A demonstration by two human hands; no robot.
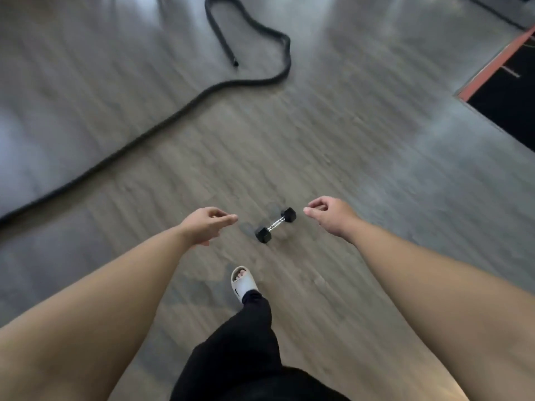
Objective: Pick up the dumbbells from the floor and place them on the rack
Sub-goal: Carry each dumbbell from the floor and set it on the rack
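1. A grey wood-grain floor (362, 169) is seen filling the view, blurred in places.
2. A thick black rope (185, 110) is laid across the floor from the left edge up to a loop at the top, well apart from everything else.
3. A black mat with an orange border (509, 91) is seen at the right edge.
4. Both bare forearms are stretched forward and down; nothing is held in either hand.
5. The left hand (207, 225) is loosely curled, with the fingers half closed on nothing.
6. The right hand (333, 214) is likewise loosely curled and empty.
7. One foot in a white slide sandal (241, 285) is set forward under black trousers.
8. A small black hex dumbbell (275, 225) with a chrome handle is lying on the floor — seen between the two hands, touched by neither, just beyond the sandal.
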